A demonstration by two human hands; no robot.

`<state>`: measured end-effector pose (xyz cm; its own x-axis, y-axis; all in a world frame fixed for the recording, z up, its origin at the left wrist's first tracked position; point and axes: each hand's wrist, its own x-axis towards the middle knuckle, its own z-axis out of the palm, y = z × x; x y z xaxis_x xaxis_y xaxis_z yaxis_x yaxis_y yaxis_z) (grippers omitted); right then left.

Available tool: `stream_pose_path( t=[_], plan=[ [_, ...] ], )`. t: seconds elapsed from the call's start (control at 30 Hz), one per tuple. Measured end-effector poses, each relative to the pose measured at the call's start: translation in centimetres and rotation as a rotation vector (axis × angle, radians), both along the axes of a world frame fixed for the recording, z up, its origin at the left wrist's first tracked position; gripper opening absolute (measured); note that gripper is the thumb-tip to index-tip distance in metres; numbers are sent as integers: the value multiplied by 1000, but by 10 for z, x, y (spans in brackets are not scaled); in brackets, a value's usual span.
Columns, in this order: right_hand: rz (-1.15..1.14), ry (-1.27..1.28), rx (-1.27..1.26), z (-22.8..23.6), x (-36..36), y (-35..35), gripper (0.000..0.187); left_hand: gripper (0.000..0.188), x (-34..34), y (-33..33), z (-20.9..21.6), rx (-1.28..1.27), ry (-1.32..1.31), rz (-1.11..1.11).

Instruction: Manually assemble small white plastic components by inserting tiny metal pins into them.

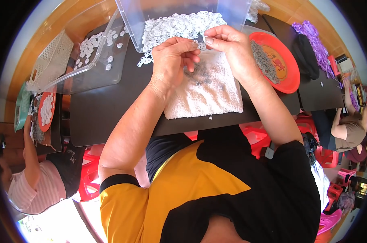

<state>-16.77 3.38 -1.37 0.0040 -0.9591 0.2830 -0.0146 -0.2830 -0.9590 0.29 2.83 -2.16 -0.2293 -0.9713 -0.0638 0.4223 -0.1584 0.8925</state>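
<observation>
My left hand [171, 56] is closed in a pinch on a small white plastic piece at its fingertips. Close beside it, my right hand [236, 50] also pinches with thumb and forefinger; what lies between those fingertips is too small to make out. Beneath both hands spreads a white towel [207, 103], with a scatter of small grey metal parts [201, 75] on it. Just beyond stands a clear plastic bin [130, 24], tipped toward me, with a heap of white plastic pieces [183, 26] at its mouth.
At right, a red plate [290, 75] holds a pile of grey metal parts [264, 60]. A clear tub [106, 81] with white pieces stands at left, near a white basket [54, 56]. Purple strips [309, 32] lie far right. Other people sit at both sides.
</observation>
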Motion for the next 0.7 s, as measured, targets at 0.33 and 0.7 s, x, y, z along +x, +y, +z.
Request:
stream_pose_path(
  t=[0.33, 0.7],
  plan=[
    [-3, -89, 52, 4, 5, 9, 13, 7, -3, 1, -2, 31, 64, 28],
    [-2, -93, 30, 5, 5, 11, 13, 6, -4, 3, -2, 5, 59, 53]
  ],
)
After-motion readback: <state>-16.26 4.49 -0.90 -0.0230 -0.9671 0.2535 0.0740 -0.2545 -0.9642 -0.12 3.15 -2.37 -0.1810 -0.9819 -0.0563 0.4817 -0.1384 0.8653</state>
